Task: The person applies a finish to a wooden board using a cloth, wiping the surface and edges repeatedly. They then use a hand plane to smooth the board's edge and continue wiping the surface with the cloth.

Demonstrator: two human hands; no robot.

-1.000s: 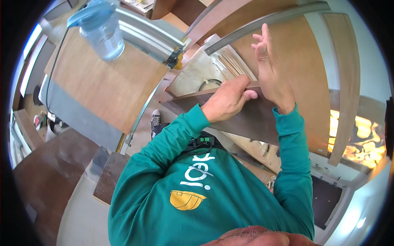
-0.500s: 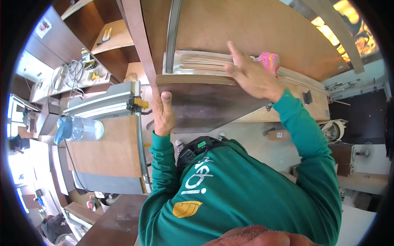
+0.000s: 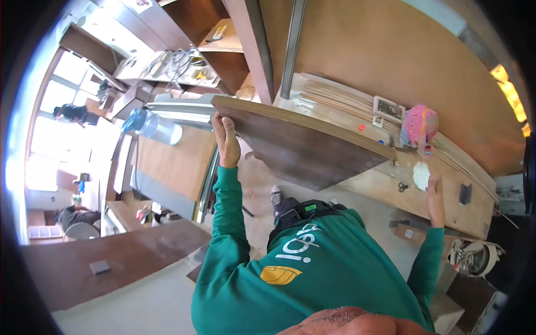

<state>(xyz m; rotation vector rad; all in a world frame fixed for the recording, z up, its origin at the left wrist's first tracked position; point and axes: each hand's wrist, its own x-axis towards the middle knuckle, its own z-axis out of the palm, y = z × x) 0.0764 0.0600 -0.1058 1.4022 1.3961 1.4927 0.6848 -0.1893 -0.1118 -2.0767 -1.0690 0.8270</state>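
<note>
1. While the left hand (image 3: 228,146) touches the left end of the brown panel (image 3: 301,142), I cannot tell whether it pinches this.
2. The right hand (image 3: 435,204) is stretched out straight, apart from the panel, near a white round thing (image 3: 421,176).
3. The panel is before the person, beside the wooden surface (image 3: 375,185) carrying a pink bag (image 3: 419,124).

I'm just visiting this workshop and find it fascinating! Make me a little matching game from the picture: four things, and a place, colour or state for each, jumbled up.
1. Left hand
2. Right hand
3. Jug
4. Bundle

A. Clear and blue
B. Apart from the brown panel
C. Pink, on the bench
D. At the panel's left end, touching it

Pairs: 1-D, 2-B, 3-A, 4-C
</note>
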